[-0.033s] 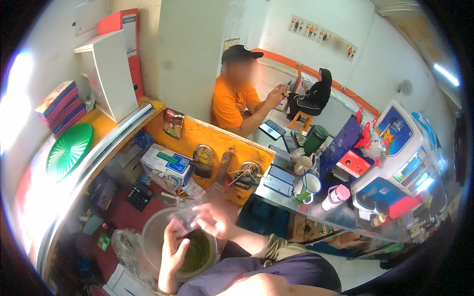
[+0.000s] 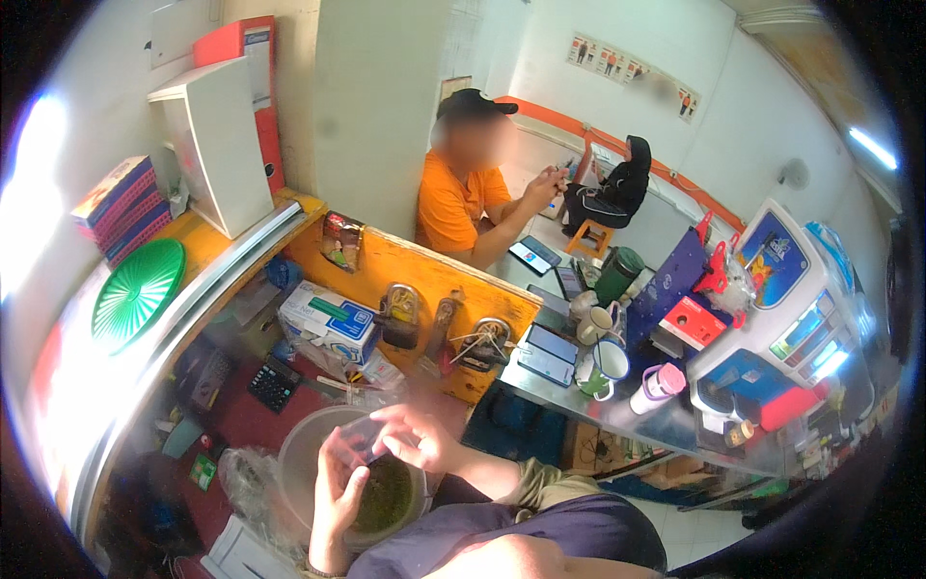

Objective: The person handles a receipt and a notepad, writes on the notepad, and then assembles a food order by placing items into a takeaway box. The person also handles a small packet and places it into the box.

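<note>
A small clear plastic bag [image 2: 364, 436] is stretched between my two hands above a whitish tub [image 2: 297, 452]. My left hand [image 2: 338, 487], fingers up and thumb apart, holds the bag's left side. On the other side, the bent fingers of my right hand [image 2: 422, 442] pinch its edge. Inside the tub lies a loose green, crumbly material [image 2: 389, 494], partly hidden behind my left hand. The tub rests close against my body. Crumpled clear plastic [image 2: 249, 482] lies just left of it.
A calculator [image 2: 274, 383] and a white-blue box [image 2: 330, 323] lie on the red desk behind the tub. A yellow wooden partition [image 2: 424, 289] rises beyond. At right, a metal counter [image 2: 617, 410] carries phones, mugs and a pink-white flask [image 2: 658, 388]. A person in orange [image 2: 449, 207] holds a phone.
My hands were smeared by motion and now show clearly. My right fingers have come onto the bag's edge, and the bag looks more spread out. The view has shifted slightly.
</note>
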The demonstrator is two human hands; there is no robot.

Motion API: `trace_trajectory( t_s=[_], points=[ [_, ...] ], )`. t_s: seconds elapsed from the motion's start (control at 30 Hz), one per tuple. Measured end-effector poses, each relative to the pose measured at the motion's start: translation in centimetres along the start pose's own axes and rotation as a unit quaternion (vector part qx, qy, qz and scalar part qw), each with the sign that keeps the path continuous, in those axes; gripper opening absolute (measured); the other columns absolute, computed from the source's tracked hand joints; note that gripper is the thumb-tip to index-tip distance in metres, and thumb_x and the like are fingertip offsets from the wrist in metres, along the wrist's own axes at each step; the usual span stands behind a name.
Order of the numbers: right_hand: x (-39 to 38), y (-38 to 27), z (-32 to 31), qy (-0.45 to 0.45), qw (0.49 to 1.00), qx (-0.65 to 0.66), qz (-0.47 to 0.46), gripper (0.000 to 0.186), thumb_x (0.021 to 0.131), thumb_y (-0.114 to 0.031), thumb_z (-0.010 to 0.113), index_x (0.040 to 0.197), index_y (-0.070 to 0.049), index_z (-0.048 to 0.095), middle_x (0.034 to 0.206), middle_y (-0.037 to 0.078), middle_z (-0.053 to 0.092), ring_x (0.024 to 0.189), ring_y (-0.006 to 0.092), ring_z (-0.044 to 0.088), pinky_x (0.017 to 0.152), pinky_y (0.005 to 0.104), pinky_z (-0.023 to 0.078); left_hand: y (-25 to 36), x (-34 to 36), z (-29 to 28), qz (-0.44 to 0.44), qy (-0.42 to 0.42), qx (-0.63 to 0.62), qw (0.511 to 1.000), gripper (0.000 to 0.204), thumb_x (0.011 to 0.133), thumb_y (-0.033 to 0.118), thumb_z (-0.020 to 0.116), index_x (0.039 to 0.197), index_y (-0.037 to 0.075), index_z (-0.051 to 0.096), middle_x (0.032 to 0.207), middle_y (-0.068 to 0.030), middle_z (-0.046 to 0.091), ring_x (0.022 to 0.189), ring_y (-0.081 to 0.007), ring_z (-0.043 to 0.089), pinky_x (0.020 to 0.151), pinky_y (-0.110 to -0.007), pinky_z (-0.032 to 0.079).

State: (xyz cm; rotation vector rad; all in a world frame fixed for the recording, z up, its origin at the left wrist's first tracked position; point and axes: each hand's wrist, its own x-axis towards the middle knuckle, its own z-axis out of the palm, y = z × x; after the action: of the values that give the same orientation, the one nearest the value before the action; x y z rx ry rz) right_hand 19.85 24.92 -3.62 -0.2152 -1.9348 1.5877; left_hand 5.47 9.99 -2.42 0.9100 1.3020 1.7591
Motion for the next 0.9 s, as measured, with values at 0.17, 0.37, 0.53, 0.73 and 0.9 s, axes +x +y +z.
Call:
trace_trajectory(
  t_s=[0.17, 0.37, 0.53, 0.73, 0.9],
  points=[
    [1.1, -1.1, 2.1, -0.001, 0.998, 0.036, 0.060, 0.049, 0.092, -0.004, 0.061, 0.138, -0.004, 0.043, 0.090, 0.006, 0.066, 0.091, 0.0169, 0.064, 0.091, 0.0346, 0.047, -1.1, -0.4, -2.6, 0.007, 0.030, 0.008, 0.999, 0.005, 0.091, -0.001, 0.064, 0.090, -0.001, 0.059, 0.089, -0.0052, 0.061, 0.083, -0.0134, 0.061, 0.079, -0.027, 0.049],
    [1.8, -1.6, 4.4, 0.097, 0.915, -0.308, -0.243, 0.034, 0.082, -0.005, 0.072, 0.114, -0.003, 0.061, 0.093, 0.012, 0.062, 0.087, 0.0259, 0.062, 0.082, 0.0366, 0.050, -2.1, -0.5, -3.3, 0.032, 0.078, 0.072, 0.994, 0.010, 0.087, -0.003, 0.068, 0.083, 0.001, 0.059, 0.083, -0.0025, 0.060, 0.078, -0.0100, 0.059, 0.073, -0.025, 0.048],
    [1.7, -1.4, 6.1, 0.019, 0.988, -0.124, -0.087, 0.020, 0.085, -0.010, 0.075, 0.099, 0.000, 0.065, 0.086, 0.008, 0.059, 0.079, 0.0203, 0.062, 0.073, 0.0299, 0.051, -2.4, -0.1, -3.4, 0.104, 0.068, 0.205, 0.971, 0.015, 0.079, -0.003, 0.071, 0.080, 0.001, 0.058, 0.076, -0.0037, 0.056, 0.073, -0.0113, 0.056, 0.066, -0.025, 0.046],
    [1.1, 0.2, 6.2, 0.019, 0.998, -0.017, 0.053, 0.019, 0.087, -0.018, 0.074, 0.092, -0.001, 0.067, 0.090, 0.008, 0.065, 0.085, 0.0169, 0.063, 0.078, 0.0299, 0.049, -2.9, -0.5, -3.2, 0.145, 0.068, 0.266, 0.951, 0.017, 0.072, -0.007, 0.071, 0.077, 0.001, 0.057, 0.075, -0.0056, 0.055, 0.067, -0.0157, 0.052, 0.063, -0.027, 0.042],
    [1.3, 0.8, 5.7, -0.023, 0.991, 0.109, 0.074, 0.010, 0.093, -0.006, 0.065, 0.101, 0.000, 0.066, 0.092, 0.004, 0.064, 0.088, 0.0100, 0.061, 0.081, 0.0266, 0.048, -2.9, -0.4, -3.5, 0.098, 0.052, 0.155, 0.982, 0.018, 0.076, -0.008, 0.072, 0.078, 0.003, 0.057, 0.077, -0.0023, 0.053, 0.072, -0.0118, 0.052, 0.066, -0.025, 0.042]
  ],
)
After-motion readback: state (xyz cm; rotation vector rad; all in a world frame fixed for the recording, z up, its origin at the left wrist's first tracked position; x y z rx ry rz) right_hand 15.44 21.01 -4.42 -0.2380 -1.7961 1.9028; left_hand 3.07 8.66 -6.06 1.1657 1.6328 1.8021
